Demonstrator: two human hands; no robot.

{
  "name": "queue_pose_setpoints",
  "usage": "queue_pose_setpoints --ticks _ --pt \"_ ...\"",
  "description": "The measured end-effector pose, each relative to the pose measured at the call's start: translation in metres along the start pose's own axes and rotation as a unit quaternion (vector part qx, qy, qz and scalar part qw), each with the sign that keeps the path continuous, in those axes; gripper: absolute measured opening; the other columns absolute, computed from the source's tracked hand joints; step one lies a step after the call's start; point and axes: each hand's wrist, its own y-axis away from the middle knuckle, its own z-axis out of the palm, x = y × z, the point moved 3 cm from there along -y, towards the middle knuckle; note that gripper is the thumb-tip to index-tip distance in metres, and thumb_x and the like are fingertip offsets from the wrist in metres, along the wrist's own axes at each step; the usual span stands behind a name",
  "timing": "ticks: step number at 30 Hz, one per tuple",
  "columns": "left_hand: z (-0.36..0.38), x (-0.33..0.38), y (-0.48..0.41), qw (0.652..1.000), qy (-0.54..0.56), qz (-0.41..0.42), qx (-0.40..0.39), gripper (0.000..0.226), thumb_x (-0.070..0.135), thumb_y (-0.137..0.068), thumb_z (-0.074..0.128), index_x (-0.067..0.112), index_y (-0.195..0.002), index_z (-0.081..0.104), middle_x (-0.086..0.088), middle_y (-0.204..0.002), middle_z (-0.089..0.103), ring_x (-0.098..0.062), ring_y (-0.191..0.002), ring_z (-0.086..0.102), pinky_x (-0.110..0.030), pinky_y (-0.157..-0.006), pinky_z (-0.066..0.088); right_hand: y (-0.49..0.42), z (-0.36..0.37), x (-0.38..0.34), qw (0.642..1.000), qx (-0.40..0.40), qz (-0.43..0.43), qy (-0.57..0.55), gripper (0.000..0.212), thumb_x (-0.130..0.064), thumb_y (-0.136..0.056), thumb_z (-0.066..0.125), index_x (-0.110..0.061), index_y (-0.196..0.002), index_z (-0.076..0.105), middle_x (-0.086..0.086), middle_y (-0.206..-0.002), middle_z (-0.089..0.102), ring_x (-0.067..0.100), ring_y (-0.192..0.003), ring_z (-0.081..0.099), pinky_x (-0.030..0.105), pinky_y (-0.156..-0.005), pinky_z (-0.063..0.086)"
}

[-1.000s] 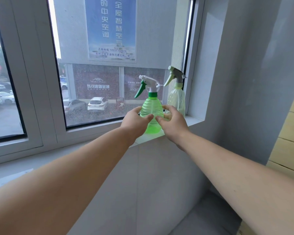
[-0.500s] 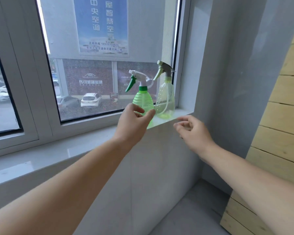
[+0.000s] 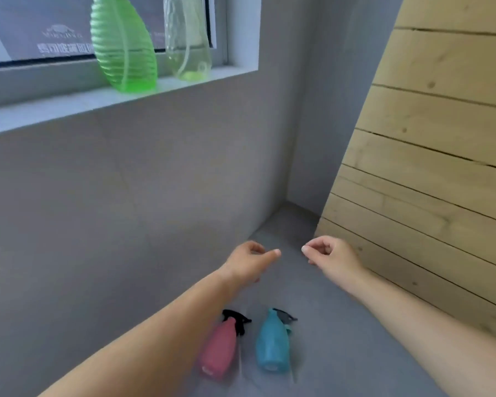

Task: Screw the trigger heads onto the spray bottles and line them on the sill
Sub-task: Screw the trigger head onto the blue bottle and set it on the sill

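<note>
Green bottle [image 3: 125, 50] and clear bottle [image 3: 188, 41] stand upright on the sill [image 3: 69, 106], upper left of frame, just beside each other, tops cut off by the frame edge. Pink bottle [image 3: 218, 349] and blue bottle [image 3: 271, 342] lie on the floor [image 3: 341, 325], bottom centre, side by side w/ a small gap, dark trigger heads at their upper ends; whether those are screwed tight can't be told.

Both arms reach fwd from the bottom corners into mid-frame. Left hand [image 3: 248, 263] sits centre, wrist straight, fingers loosely curled, thumb tip out to the right, holding nothing. Right hand [image 3: 331, 255] is just right of it, fingers curled in, thumb tip toward the left hand, also empty. The two thumb tips are near each other but apart.

Pink and blue bottles are lower in frame than both hands, well apart from the fingers; the left forearm overlaps the pink one's left side. Sill bottles are far up-left of the hands.

Grey wall [image 3: 126, 196] below the sill; wood planks [image 3: 441, 138] fill the right side.
</note>
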Motion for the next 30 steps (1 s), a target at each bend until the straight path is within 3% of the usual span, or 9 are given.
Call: queue_pose_setpoints --ticks 3,6,10,14,17,19,23,26,30 --pt "0.037 -0.052 -0.022 0.996 -0.056 -0.066 -0.02 0.038 0.04 -0.095 0.071 0.01 -0.112 0.055 -0.004 -0.091 0.056 -0.021 -0.084 0.056 -0.031 -0.072 0.049 -0.001 0.014 0.062 0.998 -0.016 0.056 0.029 0.009 -0.028 -0.084 0.074 -0.022 -0.08 0.069 0.003 -0.081 0.071 0.023 -0.08 0.067 0.038 -0.078 0.054" --pt "0.066 -0.098 -0.041 0.991 -0.077 -0.107 -0.031 0.045 0.031 -0.096 0.071 -0.001 -0.125 0.059 -0.007 -0.102 0.06 -0.019 -0.087 0.058 -0.023 -0.061 0.05 -0.003 0.033 0.118 0.992 -0.036 0.112 0.053 0.009 -0.026 -0.085 0.074 -0.018 -0.083 0.069 0.002 -0.081 0.07 0.02 -0.078 0.065 0.03 -0.072 0.049" --pt "0.09 -0.144 -0.066 0.983 -0.082 -0.166 -0.016 0.062 0.04 -0.087 0.079 0.002 -0.129 0.056 -0.01 -0.117 0.067 -0.024 -0.098 0.066 -0.031 -0.08 0.055 -0.013 0.063 0.178 0.983 -0.062 0.166 0.051 0.009 -0.02 -0.083 0.076 -0.015 -0.087 0.07 0.007 -0.086 0.071 0.021 -0.08 0.064 0.03 -0.076 0.049" --pt "0.102 -0.169 -0.08 0.974 -0.102 -0.202 -0.004 0.075 0.047 -0.081 0.082 0.006 -0.134 0.047 -0.01 -0.129 0.064 -0.028 -0.11 0.067 -0.036 -0.096 0.056 -0.03 0.09 0.216 0.974 -0.077 0.209 0.05 0.028 -0.023 -0.083 0.076 -0.005 -0.104 0.073 0.005 -0.091 0.068 0.021 -0.088 0.065 0.028 -0.081 0.049" --pt "0.113 -0.183 -0.086 0.97 -0.105 -0.22 -0.015 0.074 0.047 -0.083 0.08 0.007 -0.135 0.046 -0.01 -0.127 0.061 -0.029 -0.114 0.065 -0.038 -0.095 0.057 -0.042 0.108 0.235 0.968 -0.087 0.228 0.062 0.041 -0.031 -0.08 0.078 -0.008 -0.113 0.07 0.008 -0.104 0.07 0.025 -0.102 0.068 0.033 -0.092 0.052" --pt "0.119 -0.19 -0.088 0.968 -0.103 -0.23 -0.019 0.07 0.046 -0.084 0.079 0.008 -0.133 0.046 -0.009 -0.123 0.06 -0.028 -0.112 0.065 -0.037 -0.092 0.056 -0.049 0.118 0.244 0.962 -0.093 0.244 0.076 0.047 -0.037 -0.078 0.079 -0.01 -0.115 0.067 0.007 -0.109 0.067 0.025 -0.105 0.066 0.03 -0.09 0.05" --pt "0.121 -0.202 -0.091 0.963 -0.118 -0.243 -0.019 0.066 0.045 -0.085 0.078 0.01 -0.131 0.046 -0.01 -0.129 0.062 -0.03 -0.117 0.065 -0.042 -0.099 0.056 -0.057 0.131 0.251 0.956 -0.088 0.253 0.121 0.045 -0.04 -0.075 0.08 -0.011 -0.106 0.067 0.005 -0.102 0.067 0.025 -0.1 0.065 0.03 -0.085 0.05" --pt "0.123 -0.208 -0.089 0.96 -0.095 -0.261 -0.026 0.063 0.048 -0.083 0.078 0.013 -0.126 0.049 -0.008 -0.127 0.064 -0.03 -0.113 0.066 -0.049 -0.094 0.06 -0.06 0.137 0.252 0.953 -0.093 0.26 0.124 0.04 -0.039 -0.072 0.082 -0.009 -0.097 0.069 0.008 -0.098 0.071 0.026 -0.095 0.067 0.033 -0.083 0.053" --pt "0.125 -0.211 -0.083 0.954 -0.038 -0.294 -0.032 0.061 0.045 -0.083 0.08 0.015 -0.127 0.05 -0.007 -0.126 0.064 -0.03 -0.112 0.067 -0.054 -0.091 0.062 -0.063 0.141 0.254 0.949 -0.127 0.284 0.052 0.034 -0.03 -0.067 0.084 -0.001 -0.081 0.074 0.018 -0.087 0.077 0.029 -0.08 0.073 0.048 -0.082 0.061"
